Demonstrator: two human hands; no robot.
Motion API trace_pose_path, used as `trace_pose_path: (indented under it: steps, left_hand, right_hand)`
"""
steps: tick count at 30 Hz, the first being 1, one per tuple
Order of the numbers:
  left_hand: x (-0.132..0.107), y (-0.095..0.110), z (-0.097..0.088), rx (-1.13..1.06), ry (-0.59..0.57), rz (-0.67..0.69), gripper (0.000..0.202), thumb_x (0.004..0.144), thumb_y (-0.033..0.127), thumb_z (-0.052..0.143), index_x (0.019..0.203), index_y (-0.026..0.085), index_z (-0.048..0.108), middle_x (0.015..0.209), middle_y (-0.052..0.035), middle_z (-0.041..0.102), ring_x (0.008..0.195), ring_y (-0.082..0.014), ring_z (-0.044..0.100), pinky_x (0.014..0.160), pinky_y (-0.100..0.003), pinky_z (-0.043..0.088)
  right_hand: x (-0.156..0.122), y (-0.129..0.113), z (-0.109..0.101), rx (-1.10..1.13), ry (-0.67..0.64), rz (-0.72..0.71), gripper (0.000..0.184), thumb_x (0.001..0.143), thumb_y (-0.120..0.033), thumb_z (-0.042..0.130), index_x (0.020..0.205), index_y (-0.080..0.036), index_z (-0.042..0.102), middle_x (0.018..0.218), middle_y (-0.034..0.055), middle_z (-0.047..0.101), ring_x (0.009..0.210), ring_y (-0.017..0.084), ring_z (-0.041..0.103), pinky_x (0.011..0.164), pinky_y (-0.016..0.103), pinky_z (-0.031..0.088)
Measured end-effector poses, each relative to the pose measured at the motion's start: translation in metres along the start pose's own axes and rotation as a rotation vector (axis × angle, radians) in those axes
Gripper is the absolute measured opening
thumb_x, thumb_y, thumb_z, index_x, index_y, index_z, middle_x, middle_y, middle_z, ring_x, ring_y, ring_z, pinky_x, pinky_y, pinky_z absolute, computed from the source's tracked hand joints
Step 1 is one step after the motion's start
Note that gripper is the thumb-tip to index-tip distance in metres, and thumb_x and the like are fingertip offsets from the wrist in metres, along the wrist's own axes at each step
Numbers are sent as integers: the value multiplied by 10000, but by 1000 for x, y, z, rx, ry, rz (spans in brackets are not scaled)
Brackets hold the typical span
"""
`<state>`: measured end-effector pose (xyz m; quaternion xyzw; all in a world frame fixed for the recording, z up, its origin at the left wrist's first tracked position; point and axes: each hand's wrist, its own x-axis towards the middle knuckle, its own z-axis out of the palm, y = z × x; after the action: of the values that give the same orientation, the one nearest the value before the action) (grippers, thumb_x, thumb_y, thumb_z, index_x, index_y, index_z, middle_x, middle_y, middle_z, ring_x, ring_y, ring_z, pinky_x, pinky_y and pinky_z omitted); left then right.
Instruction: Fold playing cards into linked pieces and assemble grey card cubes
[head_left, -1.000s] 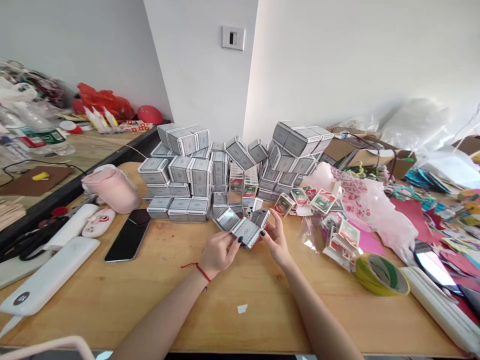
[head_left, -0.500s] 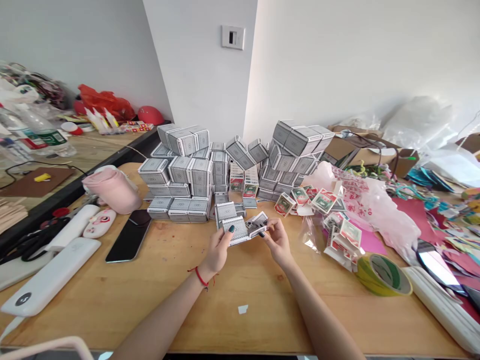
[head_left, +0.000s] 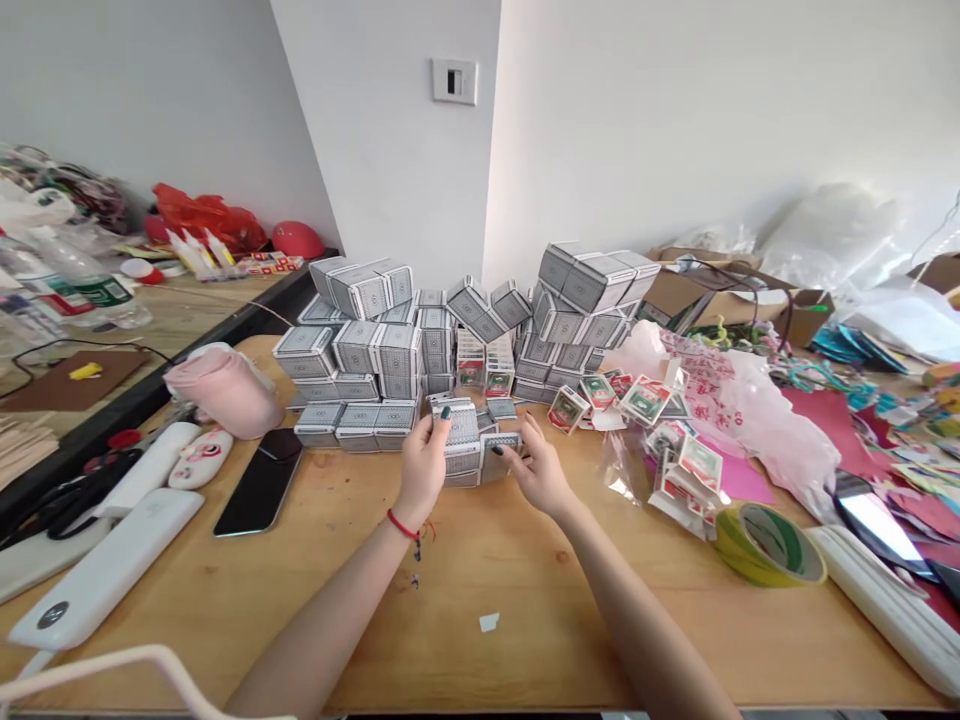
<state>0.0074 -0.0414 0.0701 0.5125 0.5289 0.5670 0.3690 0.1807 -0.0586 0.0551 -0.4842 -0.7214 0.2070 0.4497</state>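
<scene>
Near the middle of the table my left hand (head_left: 424, 470) is closed on the left side of a block of folded playing cards (head_left: 461, 452), grey patterned backs outward, thumb on top. At the block's right end my right hand (head_left: 538, 468) pinches a playing card (head_left: 498, 462) with thumb and fingers; whether that card is joined to the block I cannot tell. Right behind, small card pieces (head_left: 501, 408) lie on the table. Stacked card blocks (head_left: 379, 350) rise at the back left, and a taller stack (head_left: 596, 280) at the back right.
Red-and-green card boxes (head_left: 646, 400) lie to the right, with yellow tape (head_left: 769, 545) beyond. On the left are a black phone (head_left: 259, 485), a white power bank (head_left: 105, 570) and a pink roll (head_left: 225, 388). A paper scrap (head_left: 489, 622) lies in front.
The card block has turned from slanted to more upright and moved slightly back. The card at its right end now shows its patterned back instead of its dark picture side. Both hands stay on them.
</scene>
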Motion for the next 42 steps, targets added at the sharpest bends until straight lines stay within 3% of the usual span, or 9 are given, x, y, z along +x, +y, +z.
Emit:
trace_pose_path:
  steps: [2,4,8,12,15,20,35,42]
  left_hand:
    - [16,6,-1,35,-34,1,322,784,427,492,586,186,412,574,35,381,572,-113,352,548,-221,285]
    - [30,12,-1,30,-86,6,270,785,390,492,622,177,466,615,24,456,611,-119,406,584,-221,316]
    - [44,26,2,-9,-88,-35,274,767,395,512,630,158,507,602,26,481,573,-106,408,541,-214,312]
    - [42,32,6,-1,-106,-34,278,722,396,568,596,154,513,563,40,458,540,-91,387,500,-204,274]
    - [42,30,8,-29,-135,-74,277,705,375,574,557,159,487,529,47,421,511,-86,372,478,-205,257]
    - [47,23,5,-55,-193,-121,249,685,355,585,562,155,501,529,42,440,504,-87,384,477,-208,259]
    - [47,21,3,-125,-259,-170,216,675,342,601,602,153,528,566,41,488,538,-92,417,510,-210,281]
    - [45,25,5,-112,-293,-161,220,652,353,614,611,144,559,573,30,520,540,-97,430,510,-208,281]
  right_hand:
    - [11,-12,-5,-41,-44,95,127,824,-320,495,922,-242,520,629,-36,543,547,153,502,642,309,451]
    - [22,-26,-10,-58,-51,105,183,805,-294,511,983,-252,502,712,-19,585,583,161,520,587,273,412]
    - [39,-44,-7,69,-9,72,74,809,-271,490,873,-235,477,824,5,596,708,165,552,647,267,407]
    - [45,-46,5,252,96,101,22,813,-231,439,832,-222,431,745,-7,535,678,142,528,642,253,411]
    - [44,-45,12,303,133,130,112,807,-220,443,914,-224,410,663,-40,475,593,126,478,571,228,380]
    - [41,-46,17,294,125,148,149,799,-198,438,921,-229,358,638,-58,418,529,111,439,504,207,329]
    - [38,-51,24,219,201,118,78,800,-178,405,835,-222,352,717,-25,450,593,123,476,562,231,386]
    - [37,-49,23,120,397,129,73,828,-168,368,879,-220,362,802,12,462,615,126,456,579,242,384]
